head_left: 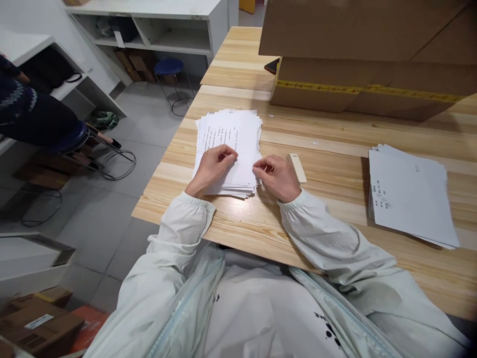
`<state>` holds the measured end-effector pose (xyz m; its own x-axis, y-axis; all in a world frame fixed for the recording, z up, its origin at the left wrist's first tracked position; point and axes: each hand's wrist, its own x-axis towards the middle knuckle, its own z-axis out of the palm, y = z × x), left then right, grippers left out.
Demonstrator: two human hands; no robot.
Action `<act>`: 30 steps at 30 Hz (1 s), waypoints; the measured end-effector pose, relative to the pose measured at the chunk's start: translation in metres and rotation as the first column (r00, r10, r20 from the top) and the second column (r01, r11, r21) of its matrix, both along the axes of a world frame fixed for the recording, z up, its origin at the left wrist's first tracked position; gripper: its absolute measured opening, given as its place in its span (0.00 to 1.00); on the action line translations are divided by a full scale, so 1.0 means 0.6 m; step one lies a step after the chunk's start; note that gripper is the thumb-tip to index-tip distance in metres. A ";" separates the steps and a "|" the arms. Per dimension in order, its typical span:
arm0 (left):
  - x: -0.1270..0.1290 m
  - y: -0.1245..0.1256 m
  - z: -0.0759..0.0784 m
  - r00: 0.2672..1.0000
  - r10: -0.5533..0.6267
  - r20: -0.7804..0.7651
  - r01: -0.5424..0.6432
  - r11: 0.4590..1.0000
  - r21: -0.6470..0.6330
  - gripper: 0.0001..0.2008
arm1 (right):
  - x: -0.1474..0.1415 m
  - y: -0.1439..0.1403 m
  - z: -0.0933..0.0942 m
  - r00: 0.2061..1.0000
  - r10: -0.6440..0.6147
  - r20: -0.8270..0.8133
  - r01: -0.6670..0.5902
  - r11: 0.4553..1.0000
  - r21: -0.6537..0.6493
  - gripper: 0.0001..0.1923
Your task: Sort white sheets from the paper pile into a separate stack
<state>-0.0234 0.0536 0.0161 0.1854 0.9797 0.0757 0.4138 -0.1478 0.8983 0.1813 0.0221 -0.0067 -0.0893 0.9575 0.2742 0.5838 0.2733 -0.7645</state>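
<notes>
Fingers (pixel 226 149) curled, nearly pinched, at stacked papers (pixel 244 132)

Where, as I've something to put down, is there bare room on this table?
One patch lies between the cream object and right paper stack. Another lies between the right sleeve and left sleeve, from the left paper stack to the table's near edge. The left hand and right hand crowd that stack.

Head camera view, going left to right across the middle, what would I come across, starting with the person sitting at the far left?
Seated person → blue stool by the shelves → left paper pile → right hand → cream-coloured bar → right paper pile.
</notes>
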 end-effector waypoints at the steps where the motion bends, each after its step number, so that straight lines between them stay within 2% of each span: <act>1: 0.001 0.001 -0.001 1.000 0.006 -0.009 -0.006 1.000 0.007 0.07 | 0.001 -0.001 -0.001 0.999 -0.005 0.032 0.006 1.000 -0.009 0.03; 4: 0.002 0.003 -0.005 1.000 0.014 -0.014 -0.014 1.000 0.023 0.08 | -0.003 0.001 -0.001 0.996 -0.036 0.078 0.036 0.999 -0.007 0.03; 8: 0.000 0.007 -0.012 0.998 0.010 0.060 -0.011 1.000 0.020 0.08 | -0.018 0.015 0.002 0.991 -0.058 0.120 0.052 0.997 0.053 0.04; 13: 0.000 0.009 -0.008 0.990 0.027 0.140 -0.023 0.999 -0.035 0.07 | -0.031 0.032 0.000 0.994 -0.045 0.101 0.034 0.994 0.105 0.07; 18: 0.004 0.012 0.003 0.986 0.036 0.162 -0.026 0.998 -0.062 0.06 | -0.040 0.043 -0.009 0.998 -0.065 -0.023 0.066 0.998 0.010 0.05; 22: 0.003 0.010 0.008 0.994 -0.016 0.104 0.023 0.997 -0.068 0.07 | -0.038 0.047 -0.016 0.991 -0.086 -0.099 0.086 0.996 -0.002 0.12; 24: 0.002 0.004 0.007 0.998 -0.057 0.021 0.058 0.998 -0.022 0.05 | -0.032 0.053 -0.020 0.982 -0.066 -0.178 0.060 0.997 -0.040 0.15; 27: 0.000 -0.006 0.001 0.994 -0.084 -0.067 0.089 0.993 0.072 0.03 | -0.024 0.067 -0.026 0.935 -0.046 -0.352 -0.008 0.989 -0.151 0.18; 30: -0.001 -0.011 -0.003 0.996 -0.075 -0.047 0.078 0.994 0.077 0.05 | -0.022 0.077 -0.027 0.858 -0.075 -0.508 -0.058 0.969 -0.241 0.19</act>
<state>-0.0243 0.0469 0.0142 0.2644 0.9539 0.1422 0.4375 -0.2500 0.8637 0.1680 0.0683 -0.0226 0.0075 0.9991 0.0413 0.0952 0.0404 -0.9946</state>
